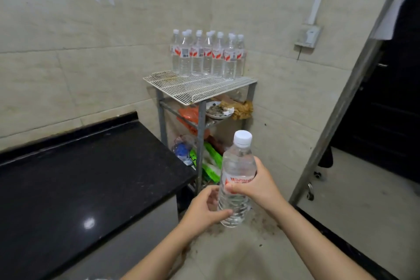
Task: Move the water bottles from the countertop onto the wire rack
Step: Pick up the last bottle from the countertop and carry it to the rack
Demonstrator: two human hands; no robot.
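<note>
Countertop (68, 177) dark at left, wire rack (181, 85) just beside it, a cluster of water bottles (206, 57) standing along its back. Left hand (202, 209) cups the lower part of an upright bottle (238, 163), right hand (259, 186) wrapped round its label, low in front of the rack.

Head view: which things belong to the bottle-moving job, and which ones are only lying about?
Job: held bottle, right hand, left hand, wire rack, bottles on rack, countertop.
Lying about: plate, orange bag, green packets, wall socket.
</note>
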